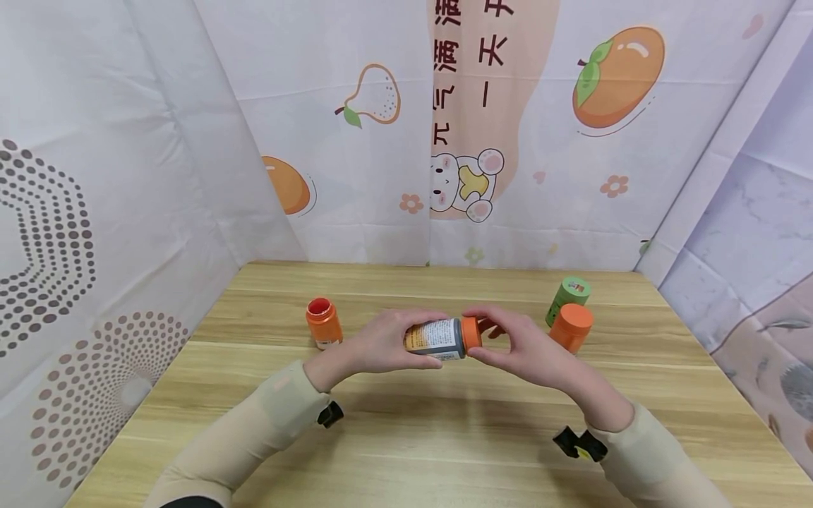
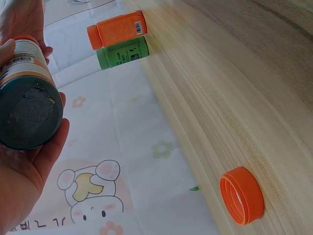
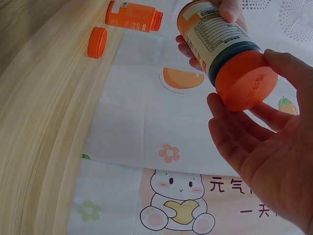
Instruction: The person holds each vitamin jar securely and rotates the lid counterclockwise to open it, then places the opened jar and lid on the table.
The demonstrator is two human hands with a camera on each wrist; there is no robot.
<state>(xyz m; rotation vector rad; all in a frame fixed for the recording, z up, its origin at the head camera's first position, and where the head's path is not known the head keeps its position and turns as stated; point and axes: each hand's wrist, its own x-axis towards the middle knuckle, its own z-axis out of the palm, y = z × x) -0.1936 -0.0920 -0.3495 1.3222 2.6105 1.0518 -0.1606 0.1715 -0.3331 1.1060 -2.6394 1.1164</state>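
Observation:
In the head view my left hand grips the body of a dark supplement bottle, with a white and orange label, held on its side above the table. The bottle's dark base faces the left wrist camera. An orange cap sits on its right end. Around the rim of that cap, the thumb and fingers of my right hand pinch it. Seen from the right wrist, the top of the cap carries raised lettering, and my right palm is clear of it.
An uncapped orange bottle stands on the wooden table at left. A loose orange lid lies on edge in the left wrist view. At right, a capped orange bottle stands before a green canister. Printed curtains enclose the table.

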